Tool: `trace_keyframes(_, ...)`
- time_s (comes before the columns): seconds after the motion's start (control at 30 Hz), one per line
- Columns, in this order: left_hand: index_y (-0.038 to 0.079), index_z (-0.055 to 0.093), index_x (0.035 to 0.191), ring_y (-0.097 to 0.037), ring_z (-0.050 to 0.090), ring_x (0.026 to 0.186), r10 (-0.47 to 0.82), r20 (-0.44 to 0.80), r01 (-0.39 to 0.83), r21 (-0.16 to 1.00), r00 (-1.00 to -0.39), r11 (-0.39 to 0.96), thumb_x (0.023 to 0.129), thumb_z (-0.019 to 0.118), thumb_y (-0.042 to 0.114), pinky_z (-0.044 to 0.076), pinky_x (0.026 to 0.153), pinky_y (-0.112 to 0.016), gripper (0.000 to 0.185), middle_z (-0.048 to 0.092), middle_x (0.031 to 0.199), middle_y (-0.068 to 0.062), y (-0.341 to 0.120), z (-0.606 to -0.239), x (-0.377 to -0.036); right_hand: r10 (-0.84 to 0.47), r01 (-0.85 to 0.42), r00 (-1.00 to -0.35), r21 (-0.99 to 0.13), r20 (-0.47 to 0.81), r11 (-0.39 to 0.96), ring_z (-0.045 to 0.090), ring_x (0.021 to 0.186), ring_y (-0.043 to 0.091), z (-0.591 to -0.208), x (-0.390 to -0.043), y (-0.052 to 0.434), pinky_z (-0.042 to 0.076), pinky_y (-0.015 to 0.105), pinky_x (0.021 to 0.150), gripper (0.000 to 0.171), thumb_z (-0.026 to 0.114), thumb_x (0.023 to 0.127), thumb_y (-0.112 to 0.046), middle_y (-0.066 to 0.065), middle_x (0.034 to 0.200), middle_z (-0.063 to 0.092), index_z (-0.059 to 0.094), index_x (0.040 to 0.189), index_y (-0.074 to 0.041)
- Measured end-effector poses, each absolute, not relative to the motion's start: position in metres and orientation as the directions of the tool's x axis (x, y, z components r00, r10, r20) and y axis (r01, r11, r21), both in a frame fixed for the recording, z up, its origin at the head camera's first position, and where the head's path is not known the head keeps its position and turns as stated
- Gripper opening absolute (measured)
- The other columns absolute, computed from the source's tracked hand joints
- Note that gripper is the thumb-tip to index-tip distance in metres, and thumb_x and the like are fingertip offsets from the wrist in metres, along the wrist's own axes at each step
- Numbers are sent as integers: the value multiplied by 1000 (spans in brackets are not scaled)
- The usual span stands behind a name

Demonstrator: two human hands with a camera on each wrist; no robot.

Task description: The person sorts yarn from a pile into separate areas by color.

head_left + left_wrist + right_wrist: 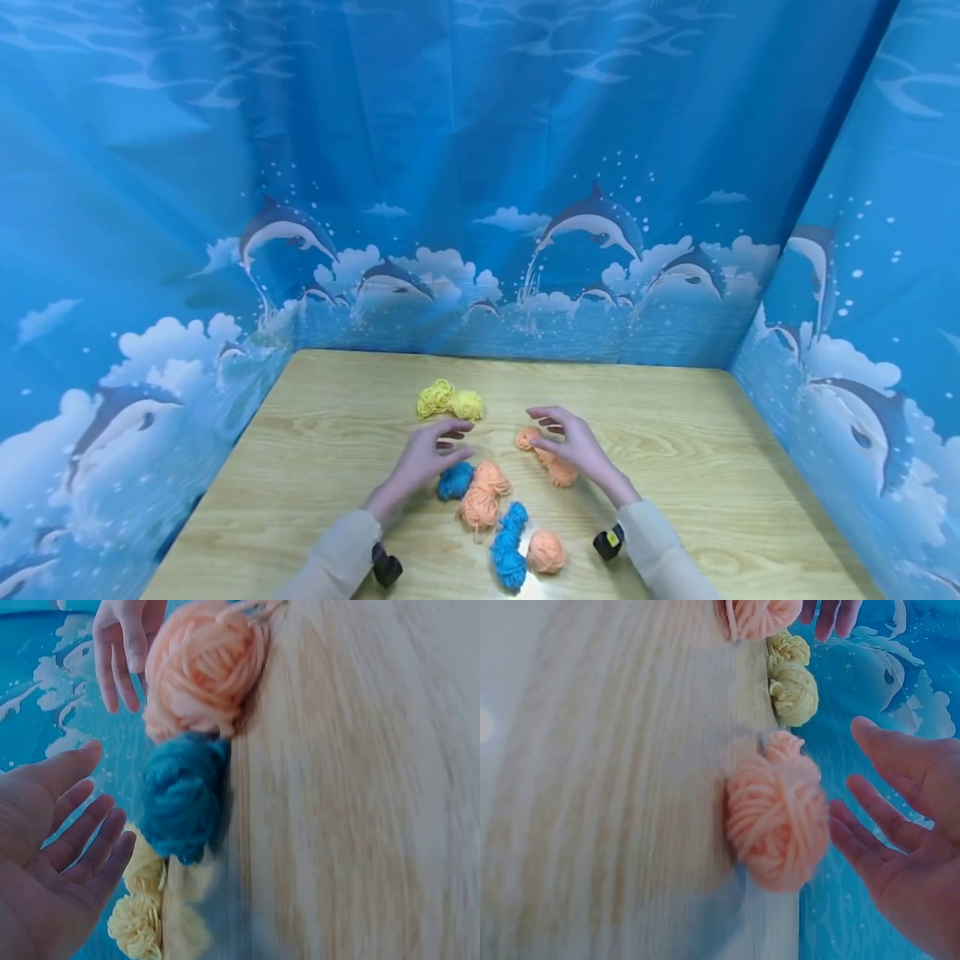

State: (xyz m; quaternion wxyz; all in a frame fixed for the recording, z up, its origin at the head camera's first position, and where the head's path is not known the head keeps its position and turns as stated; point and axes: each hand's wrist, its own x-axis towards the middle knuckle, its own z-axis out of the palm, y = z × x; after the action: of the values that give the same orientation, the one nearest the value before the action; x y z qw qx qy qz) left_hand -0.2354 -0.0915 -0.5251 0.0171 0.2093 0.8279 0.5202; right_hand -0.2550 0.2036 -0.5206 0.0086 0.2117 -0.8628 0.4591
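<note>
My left hand hovers with loosely bent fingers, holding nothing, just beyond a small blue yarn ball. Against that ball lies a twisted peach yarn skein. In the left wrist view the palm and spread fingers face the blue ball. My right hand is over another peach yarn skein, one thick end and one small end showing. From the right wrist, its relaxed fingertips appear beside the skein, with nothing gripped.
Two yellow yarn bundles lie farther back on the wooden table. Nearer the front are a long blue skein and a round peach ball. A blue dolphin-print curtain borders the table's back and sides.
</note>
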Motion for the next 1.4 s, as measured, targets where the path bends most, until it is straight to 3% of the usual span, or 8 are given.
trace_keyframes(0.57,3,66,128,-36,66,111,501,166,391,835,-849,387,93,75,15,59,92,-41,38,68,127,-14,-65,-512,-227,-308,-313,-937,-781,163,540,63,115,38,-531,-245,216,53,51,100,49,76,91,-12,17,129,64,61,136,-3)
trace_keyframes(1.0,5,69,124,-26,67,110,591,66,400,795,-804,455,88,80,17,59,90,-28,39,69,124,-9,-59,-516,-228,-280,-236,-957,-774,80,588,68,103,29,-531,-240,217,60,39,85,46,77,91,-13,17,127,67,63,134,-3)
trace_keyframes(1.17,6,70,122,-25,67,107,615,49,432,755,-787,493,88,80,17,59,89,-31,36,71,120,-8,-60,-513,-231,-273,-228,-960,-754,67,616,68,89,19,-529,-241,215,59,27,74,43,78,89,-10,14,117,71,66,129,-3)
trace_keyframes(1.4,9,71,122,-23,68,103,630,-36,425,708,-776,564,88,82,25,58,87,-32,39,72,117,-7,-58,-511,-239,-252,-206,-966,-738,50,643,68,85,17,-528,-242,212,59,29,71,40,80,87,-9,11,110,72,68,125,-3)
